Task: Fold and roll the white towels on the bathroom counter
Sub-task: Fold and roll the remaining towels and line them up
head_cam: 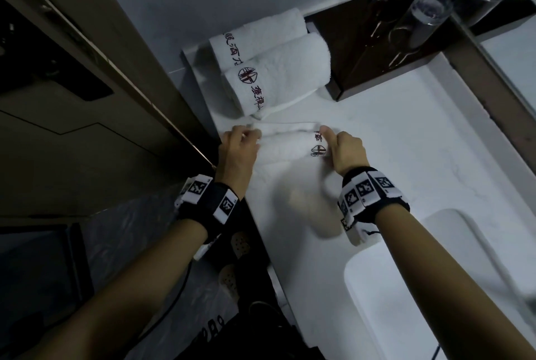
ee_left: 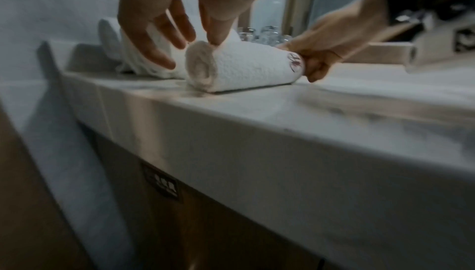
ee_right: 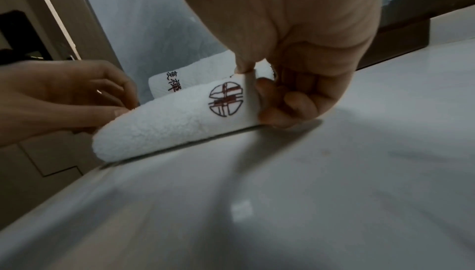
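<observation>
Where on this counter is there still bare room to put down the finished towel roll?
Bare counter lies right of the right hand, between the dark tray with its glasses and the sink basin. The far left corner is crowded: two rolled towels lie just behind the towel being rolled.

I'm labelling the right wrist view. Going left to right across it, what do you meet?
Left hand → small rolled towel with its round emblem → right hand pinching the towel's end.
</observation>
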`<state>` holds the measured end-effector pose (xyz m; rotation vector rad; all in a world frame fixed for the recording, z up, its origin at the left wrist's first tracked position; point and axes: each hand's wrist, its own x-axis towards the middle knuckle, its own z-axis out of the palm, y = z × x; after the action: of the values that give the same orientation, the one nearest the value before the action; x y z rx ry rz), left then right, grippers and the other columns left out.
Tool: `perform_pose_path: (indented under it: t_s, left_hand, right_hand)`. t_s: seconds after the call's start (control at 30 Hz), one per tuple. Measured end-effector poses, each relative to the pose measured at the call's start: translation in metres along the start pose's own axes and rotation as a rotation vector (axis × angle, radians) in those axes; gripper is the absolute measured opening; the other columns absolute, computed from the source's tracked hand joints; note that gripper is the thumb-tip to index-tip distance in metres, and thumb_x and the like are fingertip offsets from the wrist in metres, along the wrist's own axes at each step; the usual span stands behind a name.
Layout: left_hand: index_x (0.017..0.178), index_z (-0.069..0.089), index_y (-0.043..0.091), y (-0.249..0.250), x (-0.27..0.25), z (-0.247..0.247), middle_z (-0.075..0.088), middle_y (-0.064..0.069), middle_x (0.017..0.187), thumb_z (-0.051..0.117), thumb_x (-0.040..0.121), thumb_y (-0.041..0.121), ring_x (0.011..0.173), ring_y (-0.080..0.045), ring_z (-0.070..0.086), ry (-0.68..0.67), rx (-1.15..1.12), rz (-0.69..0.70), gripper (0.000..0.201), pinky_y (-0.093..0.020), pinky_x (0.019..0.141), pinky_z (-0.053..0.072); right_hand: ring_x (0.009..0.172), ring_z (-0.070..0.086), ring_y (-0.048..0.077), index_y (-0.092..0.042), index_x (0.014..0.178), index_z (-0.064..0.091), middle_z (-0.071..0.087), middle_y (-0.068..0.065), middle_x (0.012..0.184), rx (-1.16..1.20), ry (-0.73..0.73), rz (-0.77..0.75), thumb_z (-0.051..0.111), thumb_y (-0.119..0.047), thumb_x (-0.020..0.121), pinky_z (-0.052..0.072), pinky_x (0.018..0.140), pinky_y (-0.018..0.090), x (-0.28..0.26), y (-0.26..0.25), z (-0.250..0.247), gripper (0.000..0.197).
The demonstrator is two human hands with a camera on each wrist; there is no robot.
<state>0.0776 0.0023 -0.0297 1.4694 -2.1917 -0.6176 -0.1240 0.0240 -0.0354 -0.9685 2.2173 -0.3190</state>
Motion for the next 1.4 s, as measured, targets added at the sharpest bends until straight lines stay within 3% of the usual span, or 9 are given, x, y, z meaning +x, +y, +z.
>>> perform_pose_path:
  t_s: [0.2,0.4,0.47,0.67,0.87,1.03,1.17,1.3,1.4]
  left_hand:
    - [0.114,0.06,-0.005,-0.009,0.001,-0.007,0.065,-0.023,0.109,0.075,0.059,0.001,0.099,-0.037,0.063,-0.233,0.207,0.188,0.057,-0.049,0.088,0.05]
    - [0.098,0.071,0.004,-0.011,0.017,0.0,0.073,-0.005,0.092,0.089,0.041,0.023,0.087,-0.018,0.071,-0.27,0.464,0.305,0.062,-0.027,0.072,0.058]
    - [0.087,0.074,0.011,-0.006,0.022,-0.001,0.073,0.002,0.08,0.088,0.042,0.027,0.078,-0.012,0.07,-0.236,0.45,0.286,0.05,-0.019,0.065,0.056]
    - [0.122,0.05,-0.001,-0.015,0.037,-0.01,0.055,-0.021,0.121,0.064,0.079,0.01,0.119,-0.029,0.048,-0.421,0.156,0.095,0.047,-0.04,0.099,0.041]
    - [0.128,0.042,-0.005,-0.005,0.021,0.006,0.042,-0.03,0.123,0.069,0.081,0.016,0.113,-0.042,0.042,-0.107,-0.115,-0.19,0.059,-0.047,0.099,0.039]
    - [0.118,0.051,0.001,0.023,0.009,0.024,0.053,-0.022,0.113,0.062,0.086,0.016,0.099,-0.036,0.057,-0.345,-0.358,-0.251,0.037,-0.04,0.093,0.046]
    - [0.136,0.037,0.012,0.031,0.008,0.028,0.05,-0.013,0.132,0.062,0.085,0.026,0.12,-0.03,0.049,-0.589,-0.344,-0.28,0.058,-0.04,0.105,0.038]
    - [0.141,0.031,0.016,0.019,0.02,0.012,0.035,-0.009,0.145,0.073,0.074,0.006,0.133,-0.023,0.035,-0.659,-0.499,-0.167,0.079,-0.042,0.107,0.038]
    - [0.128,0.044,0.002,0.015,0.038,0.007,0.044,-0.015,0.131,0.075,0.068,-0.001,0.123,-0.022,0.043,-0.479,-0.444,-0.014,0.068,-0.012,0.099,0.036]
  right_hand:
    - [0.109,0.055,0.038,0.003,0.12,0.047,0.057,0.023,0.119,-0.166,0.072,0.089,0.026,-0.054,0.095,0.042,0.087,0.04,0.012,-0.016,0.004,0.065]
    - [0.091,0.054,0.036,0.0,0.107,0.057,0.058,0.02,0.104,-0.251,0.236,-0.676,0.049,-0.006,0.092,0.04,0.078,0.041,0.004,-0.013,0.003,0.018]
    - [0.088,0.056,0.033,0.0,0.102,0.061,0.061,0.018,0.1,-0.243,0.139,-0.778,0.063,-0.017,0.086,0.042,0.078,0.039,-0.005,-0.014,0.002,0.024]
    - [0.112,0.052,0.029,-0.005,0.122,0.05,0.053,0.011,0.123,-0.503,0.047,-0.736,0.066,-0.021,0.081,0.037,0.094,0.034,-0.013,-0.014,0.001,0.047]
    - [0.084,0.059,0.032,-0.011,0.093,0.052,0.059,0.006,0.088,-0.488,0.033,-0.459,0.054,-0.048,0.086,0.035,0.063,0.03,-0.02,-0.009,-0.006,0.038]
    - [0.07,0.062,0.031,-0.014,0.051,0.042,0.054,0.006,0.058,0.212,-0.153,-0.026,0.067,-0.048,0.077,0.049,0.066,0.037,-0.031,0.006,0.0,0.049]
    - [0.076,0.063,0.032,-0.01,0.072,0.054,0.061,0.017,0.078,0.606,-0.251,0.087,0.068,-0.028,0.083,0.055,0.076,0.047,-0.043,0.004,0.017,0.025]
    - [0.065,0.068,0.02,0.002,0.105,0.056,0.067,0.012,0.079,1.112,-0.329,0.138,0.058,-0.012,0.09,0.057,0.06,0.032,-0.051,-0.002,0.023,0.02]
    - [0.054,0.063,0.016,0.002,0.107,0.049,0.055,0.007,0.066,1.236,-0.271,0.122,0.055,-0.005,0.091,0.057,0.059,0.033,-0.042,-0.017,0.02,0.019]
